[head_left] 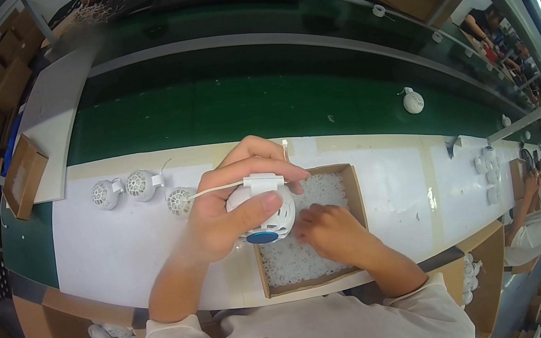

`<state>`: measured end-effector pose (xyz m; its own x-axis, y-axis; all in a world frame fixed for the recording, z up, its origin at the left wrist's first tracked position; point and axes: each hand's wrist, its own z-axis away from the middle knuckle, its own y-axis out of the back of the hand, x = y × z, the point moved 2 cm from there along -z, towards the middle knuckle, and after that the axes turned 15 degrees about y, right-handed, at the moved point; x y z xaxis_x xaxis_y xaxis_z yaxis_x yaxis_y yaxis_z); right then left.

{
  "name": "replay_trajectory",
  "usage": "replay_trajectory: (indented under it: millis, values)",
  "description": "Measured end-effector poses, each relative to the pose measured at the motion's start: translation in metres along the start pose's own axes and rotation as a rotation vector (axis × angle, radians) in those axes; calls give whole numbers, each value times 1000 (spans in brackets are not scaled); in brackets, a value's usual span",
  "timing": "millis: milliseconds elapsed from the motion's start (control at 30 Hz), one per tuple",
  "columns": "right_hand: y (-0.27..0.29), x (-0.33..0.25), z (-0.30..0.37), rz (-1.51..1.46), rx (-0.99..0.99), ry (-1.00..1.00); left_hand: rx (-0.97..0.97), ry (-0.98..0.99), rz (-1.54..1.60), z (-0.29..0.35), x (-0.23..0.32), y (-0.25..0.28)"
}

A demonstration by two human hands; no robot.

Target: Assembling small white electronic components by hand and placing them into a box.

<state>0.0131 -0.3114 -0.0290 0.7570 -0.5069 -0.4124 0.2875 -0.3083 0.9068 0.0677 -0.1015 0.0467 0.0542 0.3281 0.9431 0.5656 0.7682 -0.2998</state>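
A round white device (276, 222) is gripped by the left hand (215, 215) over the left edge of a cardboard box (353, 191).
At the near edge of the workbench (393, 198), translucent pieces (301, 264) in the box are apparently being picked by the curled right hand (332, 230); whether any is gripped cannot be told. A fine pinch seems needed next.

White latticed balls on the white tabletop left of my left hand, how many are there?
3: the leftmost ball, the middle ball just right of it, and the third ball close by the left hand. The left hand may hide more.
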Motion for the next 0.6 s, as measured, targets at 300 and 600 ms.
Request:
replay_trajectory:
  millis: [300, 600]
  values:
    - [18, 7, -4, 76, 270, 97, 43, 20, -28, -1, 4, 8]
    - [77, 12, 1, -413, 714, 79, -184, 165, 42, -1, -7, 0]
